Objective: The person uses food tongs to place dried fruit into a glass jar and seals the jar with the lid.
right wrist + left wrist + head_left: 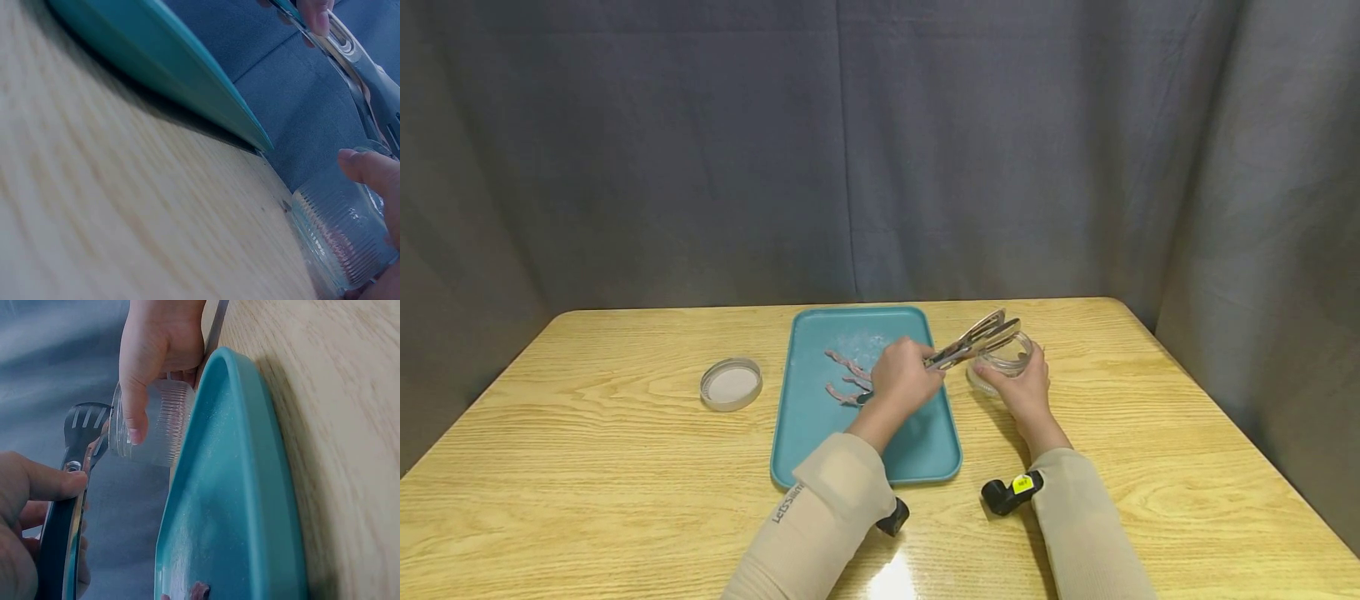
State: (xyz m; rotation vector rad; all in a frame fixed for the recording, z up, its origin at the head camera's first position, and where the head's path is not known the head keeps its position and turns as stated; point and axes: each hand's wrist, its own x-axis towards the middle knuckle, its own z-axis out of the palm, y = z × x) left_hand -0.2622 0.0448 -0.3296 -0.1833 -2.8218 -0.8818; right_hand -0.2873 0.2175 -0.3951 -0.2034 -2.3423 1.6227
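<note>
1. Your left hand [906,375] is closed around the tongs [957,353], thumb pressed along one arm; your right hand [1024,387] grasps the clear ribbed jar [169,428], with thumb and fingers on opposite sides of it.
2. The step in hand looks like tong work at the jar: you have the slotted heads poised over its open mouth. In the head view they look slightly parted; you cannot tell whether they touch the rim.
3. The next move, as I judge it, calls for your right hand to steady the jar and your left to line the heads up with the opening, clear of the glass-like edge.
4. The jar appears to stand upright on the wooden table [647,467], just beyond the tray's right edge. A pinkish tint shows through its wall; you cannot tell if that is contents. Nor can you tell whether the tongs hold anything.
5. The teal tray [820,454] bears at least three pinkish strips [846,362], partly behind your left hand, with whitish powder near them.
6. The round jar lid [731,385] lies left of the tray, apart from it, hollow side up.
</note>
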